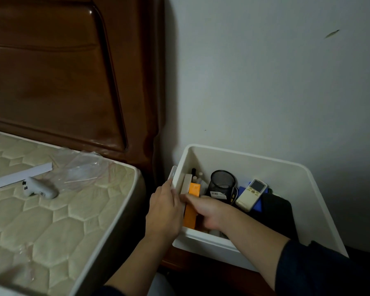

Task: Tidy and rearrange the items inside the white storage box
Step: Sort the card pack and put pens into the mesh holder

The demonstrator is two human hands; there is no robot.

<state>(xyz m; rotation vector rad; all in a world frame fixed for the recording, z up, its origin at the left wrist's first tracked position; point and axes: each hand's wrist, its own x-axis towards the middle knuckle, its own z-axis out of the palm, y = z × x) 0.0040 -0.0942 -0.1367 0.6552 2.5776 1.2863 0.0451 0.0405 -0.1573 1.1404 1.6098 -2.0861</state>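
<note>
The white storage box [308, 189] stands by the wall, right of the bed. Inside it are an orange box [192, 201], a beige flat box [186, 183] beside it, a black mesh pen cup [221, 183], a white remote control [251, 194], a blue item [257, 205] under the remote and a black cloth item [276, 212]. My left hand [165, 212] grips the box's left wall from outside. My right hand [205, 211] reaches inside, fingers closed on the beige and orange boxes at the left wall.
A bare mattress [62, 210] lies to the left, with a white handheld device [40, 189], a white strip [19, 174] and a clear plastic bag [83, 165] on it. A dark wooden headboard [62, 71] rises behind. The storage box rests on a wooden surface [190, 265].
</note>
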